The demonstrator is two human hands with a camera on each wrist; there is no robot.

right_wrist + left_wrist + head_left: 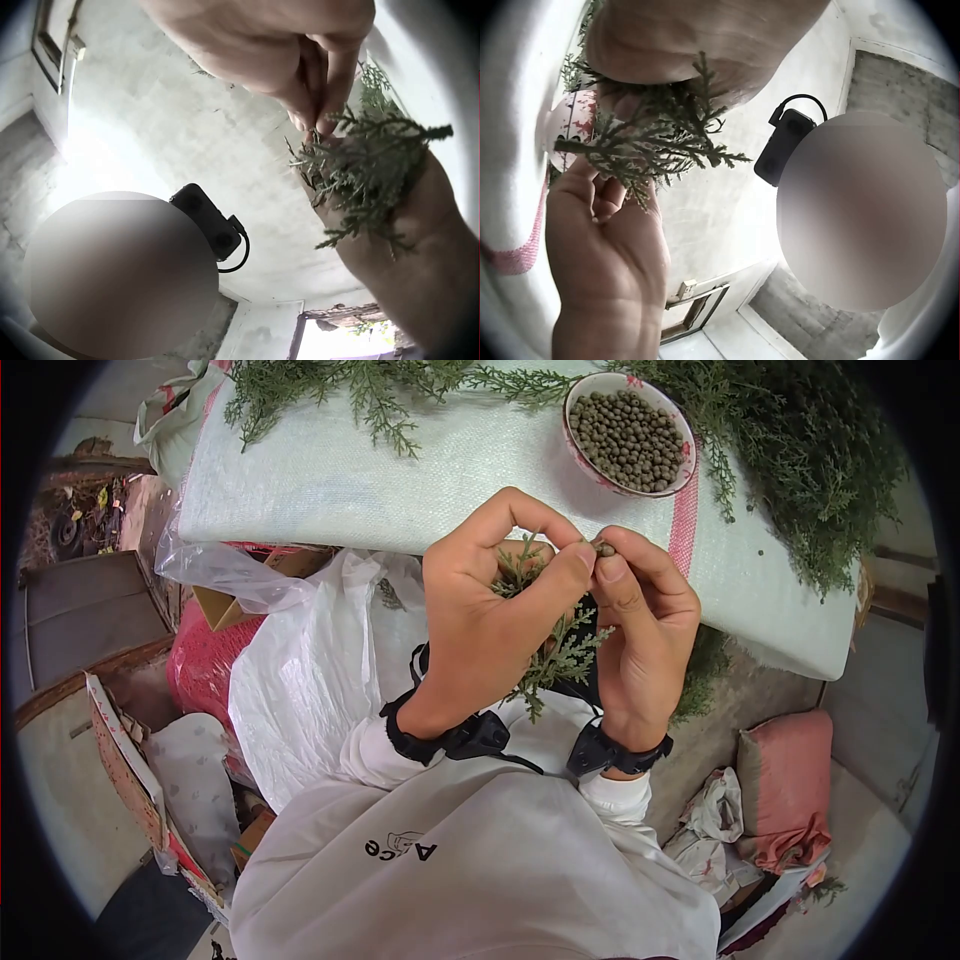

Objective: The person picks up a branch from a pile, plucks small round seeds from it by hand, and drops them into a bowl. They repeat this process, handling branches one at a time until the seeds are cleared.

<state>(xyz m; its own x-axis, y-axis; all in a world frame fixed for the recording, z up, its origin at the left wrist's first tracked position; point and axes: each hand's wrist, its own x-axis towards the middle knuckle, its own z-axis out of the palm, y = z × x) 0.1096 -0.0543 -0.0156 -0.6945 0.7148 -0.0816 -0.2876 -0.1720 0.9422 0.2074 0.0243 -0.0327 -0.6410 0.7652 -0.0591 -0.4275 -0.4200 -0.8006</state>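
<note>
My left hand [495,605] grips a leafy evergreen sprig [570,650], whose flat green fronds hang below the palm. At its fingertips the thumb meets the right hand [645,635]. That hand pinches a small round brown-green berry [604,548] between thumb and forefinger. From the right wrist view, the sprig [367,169] lies across the left palm while the right fingers [330,90] come down at its leaf tips. Ahead of both hands, a white bowl [686,455] with red marks holds many similar berries [625,440].
The bowl stands on a stuffed white woven sack [330,490] with a pink stripe. Evergreen branches [800,450] pile up at its right and spread along its far edge. White plastic sheeting [300,680] hangs to the left, and a pink sack [785,785] stands at lower right.
</note>
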